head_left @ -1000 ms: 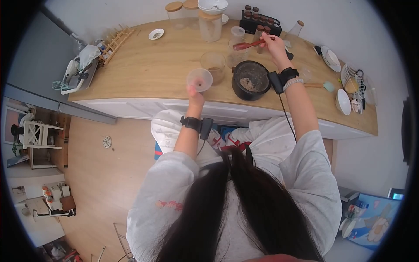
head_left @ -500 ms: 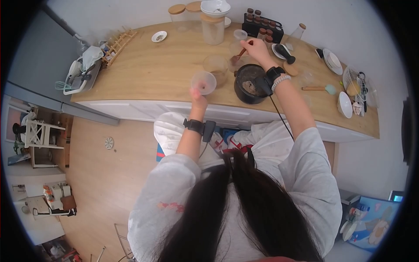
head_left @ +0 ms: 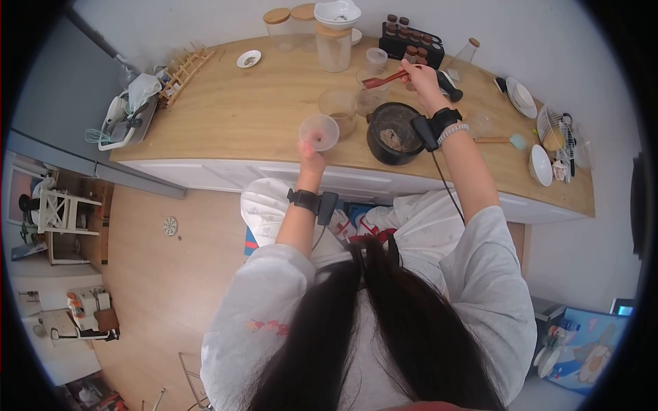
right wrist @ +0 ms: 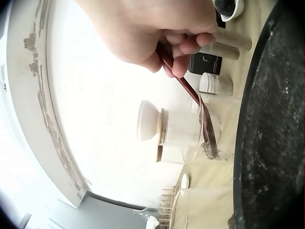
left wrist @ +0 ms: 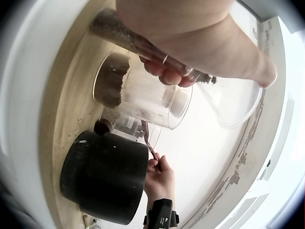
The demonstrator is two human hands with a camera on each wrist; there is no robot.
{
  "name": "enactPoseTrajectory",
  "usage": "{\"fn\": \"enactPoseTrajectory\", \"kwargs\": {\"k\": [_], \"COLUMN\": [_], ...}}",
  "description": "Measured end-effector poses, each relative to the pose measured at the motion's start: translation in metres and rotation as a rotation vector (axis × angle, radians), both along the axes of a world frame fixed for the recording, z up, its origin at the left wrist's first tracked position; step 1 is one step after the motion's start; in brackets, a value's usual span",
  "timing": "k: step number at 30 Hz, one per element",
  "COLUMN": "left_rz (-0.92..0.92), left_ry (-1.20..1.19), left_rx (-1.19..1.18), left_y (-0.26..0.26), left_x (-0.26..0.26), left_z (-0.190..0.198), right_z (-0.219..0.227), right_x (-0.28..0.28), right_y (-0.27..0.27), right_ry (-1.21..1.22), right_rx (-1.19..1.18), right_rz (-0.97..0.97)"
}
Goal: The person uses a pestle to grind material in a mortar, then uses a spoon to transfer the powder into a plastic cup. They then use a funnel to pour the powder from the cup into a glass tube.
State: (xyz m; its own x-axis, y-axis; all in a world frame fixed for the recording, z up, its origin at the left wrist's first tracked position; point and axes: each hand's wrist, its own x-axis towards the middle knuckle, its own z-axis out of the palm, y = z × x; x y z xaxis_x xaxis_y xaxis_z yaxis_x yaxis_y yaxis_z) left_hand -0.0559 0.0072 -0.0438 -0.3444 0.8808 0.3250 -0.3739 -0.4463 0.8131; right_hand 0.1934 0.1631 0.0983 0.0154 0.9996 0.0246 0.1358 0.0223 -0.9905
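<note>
My left hand [head_left: 313, 159] grips a glass tube [left wrist: 138, 44] with dark, crumbly matter inside. A clear plastic funnel [head_left: 319, 130] sits at the tube's mouth. Just behind it stands a glass jar [left wrist: 143, 90] part filled with brown matter. My right hand [head_left: 423, 81] pinches a reddish-brown spoon [head_left: 384, 79] by its handle. Grey bits lie at the spoon's tip in the right wrist view, over a second clear glass container [head_left: 370, 99]. Below my right wrist is a black mortar [head_left: 379, 145] holding some greyish matter.
A black pestle [head_left: 449, 85] lies behind my right hand. Corked vials in a black rack [head_left: 411, 46] and wooden-lidded jars [head_left: 334, 53] line the back. To the right are a spatula [head_left: 517, 141] and a white bowl [head_left: 540, 163]; a wooden rack [head_left: 185, 72] stands left.
The spoon dipped to the glass container behind the mortar, then rose again as my right hand moved back right. My left hand stays nearly still with the tube and funnel.
</note>
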Motion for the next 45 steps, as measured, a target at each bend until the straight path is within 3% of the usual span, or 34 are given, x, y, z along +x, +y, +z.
{"fn": "enactPoseTrajectory", "kwargs": {"k": [15, 18, 23, 30, 33, 35, 38, 39, 42, 45], "left_rz": [0.049, 0.151, 0.130, 0.163, 0.118, -0.014, -0.077, -0.078, -0.032, 0.018], "left_ry": [0.158, 0.277, 0.286, 0.331, 0.270, 0.196, 0.136, 0.124, 0.088, 0.054], "left_rx": [0.055, 0.024, 0.040, 0.054, 0.070, 0.056, 0.035, 0.028, -0.007, -0.040], "left_y": [0.006, 0.004, 0.004, 0.007, 0.007, -0.003, -0.006, -0.005, -0.002, 0.003], "left_x": [-0.001, 0.002, 0.004, 0.004, 0.006, 0.009, 0.014, 0.015, 0.013, 0.006], "left_z": [-0.007, -0.002, 0.001, -0.002, 0.001, 0.024, 0.035, 0.036, 0.025, 0.008], "right_z": [0.015, 0.018, 0.047, 0.043, 0.039, 0.042, 0.049, 0.054, 0.054, 0.039], "right_x": [0.045, 0.048, 0.023, -0.015, -0.033, -0.045, -0.051, -0.051, -0.047, -0.040], "right_y": [-0.025, -0.041, -0.100, -0.145, -0.159, -0.172, -0.185, -0.188, -0.189, -0.186], "right_ry": [0.409, 0.469, 0.528, 0.481, 0.269, 0.137, -0.187, -0.181, -0.120, 0.278], "right_rx": [-0.014, -0.023, -0.050, -0.073, 0.076, 0.136, 0.508, 0.544, 0.586, 0.388], "right_rz": [-0.037, -0.007, 0.021, 0.179, 0.242, 0.307, 0.397, 0.391, 0.372, 0.293]}}
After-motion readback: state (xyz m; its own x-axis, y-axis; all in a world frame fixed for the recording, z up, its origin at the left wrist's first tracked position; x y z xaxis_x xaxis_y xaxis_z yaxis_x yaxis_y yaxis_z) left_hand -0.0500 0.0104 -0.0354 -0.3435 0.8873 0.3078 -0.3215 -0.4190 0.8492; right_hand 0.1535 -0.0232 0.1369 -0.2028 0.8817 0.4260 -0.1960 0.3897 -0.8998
